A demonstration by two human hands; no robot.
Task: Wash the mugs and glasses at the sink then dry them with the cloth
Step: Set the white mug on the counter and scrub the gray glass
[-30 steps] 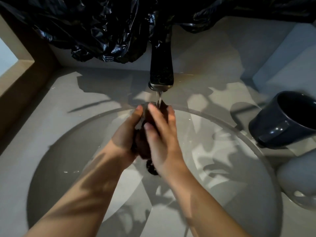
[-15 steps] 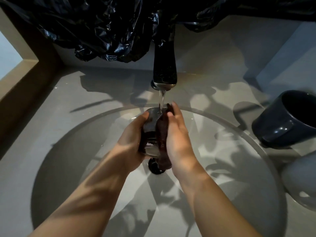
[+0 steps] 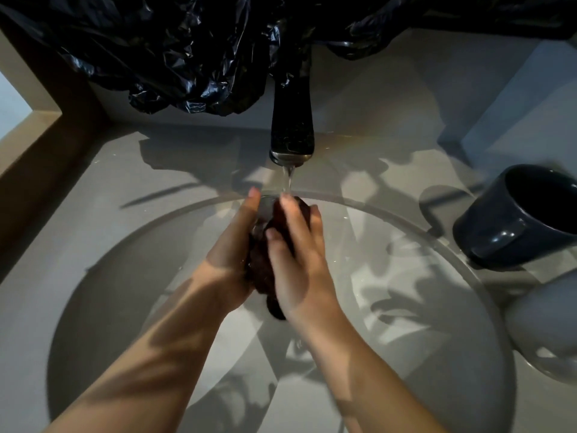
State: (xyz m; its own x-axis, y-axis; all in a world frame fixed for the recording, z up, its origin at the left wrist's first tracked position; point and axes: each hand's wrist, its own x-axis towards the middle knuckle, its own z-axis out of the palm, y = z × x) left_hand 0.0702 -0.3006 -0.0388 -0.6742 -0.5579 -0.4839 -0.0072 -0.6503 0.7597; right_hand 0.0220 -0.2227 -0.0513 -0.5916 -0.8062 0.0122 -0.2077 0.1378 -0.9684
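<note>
I see my left hand (image 3: pixel 231 260) wrapped around a clear glass (image 3: pixel 265 210), held over the round sink (image 3: pixel 421 307) under the tap (image 3: pixel 292 126). Water runs onto it. My right hand (image 3: pixel 296 270) presses a dark cloth (image 3: pixel 265 270) against the glass, fingers closed on it. A dark mug (image 3: pixel 515 220) lies tipped on the bench (image 3: pixel 93 198) to the right.

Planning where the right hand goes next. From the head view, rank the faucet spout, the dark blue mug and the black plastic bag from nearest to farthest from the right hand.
Measured from the right hand:
1. Faucet spout, straight ahead, just beyond the fingertips, water running.
2. Dark blue mug, off to the right on the counter, lying on its side.
3. Black plastic bag, farthest, along the back above the counter.
</note>
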